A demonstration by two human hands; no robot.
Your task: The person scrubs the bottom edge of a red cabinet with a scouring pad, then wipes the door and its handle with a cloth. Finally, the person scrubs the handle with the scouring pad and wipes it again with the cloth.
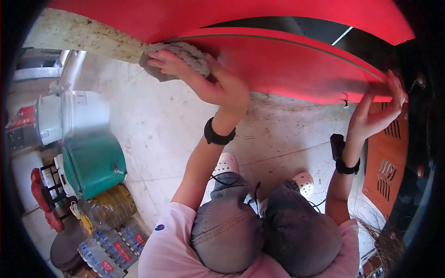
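Note:
A grey-brown fluffy cloth lies against the left end of a red panel. My left hand is closed over it, with the fingers pressing it at the panel's lower left edge. At the panel's right end, my right hand touches the edge, its fingers stretched up along the rim and the thumb apart. Above the panel there is a dark gap, and over that another red surface.
An orange vented panel stands at the right. On the left are white buckets, a green container and packs of bottles. My knees and light clogs are below, on a stained pale floor.

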